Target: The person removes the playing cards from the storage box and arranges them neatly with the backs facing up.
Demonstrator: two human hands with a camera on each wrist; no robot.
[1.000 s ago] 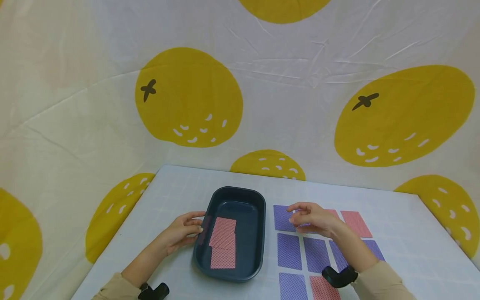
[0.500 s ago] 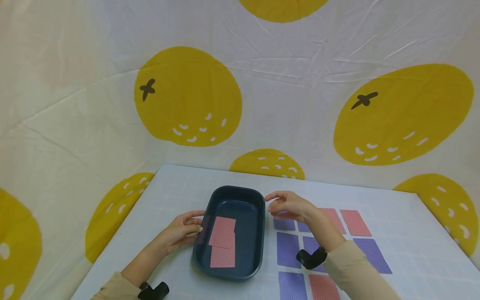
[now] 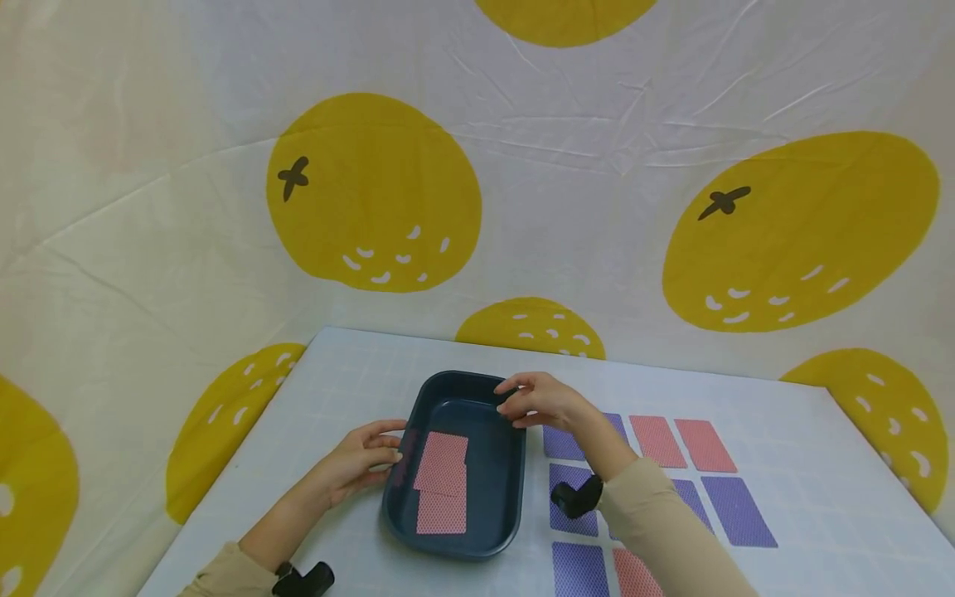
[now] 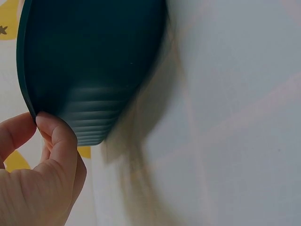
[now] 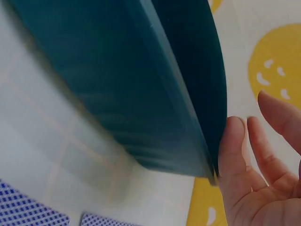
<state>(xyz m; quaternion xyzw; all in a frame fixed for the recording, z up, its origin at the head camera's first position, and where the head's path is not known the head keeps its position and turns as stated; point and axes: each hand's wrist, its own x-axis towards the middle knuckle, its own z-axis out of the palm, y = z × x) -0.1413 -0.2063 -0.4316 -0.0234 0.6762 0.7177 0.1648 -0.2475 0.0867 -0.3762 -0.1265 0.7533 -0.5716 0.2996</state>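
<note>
A dark blue rectangular tray [image 3: 496, 497] stands on the table, with overlapping red-backed playing cards [image 3: 442, 512] lying face down in its left half. My left hand [image 3: 363, 460] pinches the tray's left rim between thumb and fingers, as the left wrist view shows close up. My right hand [image 3: 540, 400] is at the tray's far right corner, fingers apart and reaching over the rim. In the right wrist view its thumb [image 5: 233, 141] lies right at the tray edge, and no card shows between the fingers.
Right of the tray, rows of face-down cards lie on the white tabletop [image 3: 358, 373]: blue-backed cards [image 3: 739, 510] and red-backed cards [image 3: 705, 445]. My right forearm covers part of them. A cloth with yellow fruit prints [image 3: 373, 191] hangs behind the table.
My right hand has moved left from above the back row of cards to the tray's right rim. The left hand, tray and cards have stayed in place.
</note>
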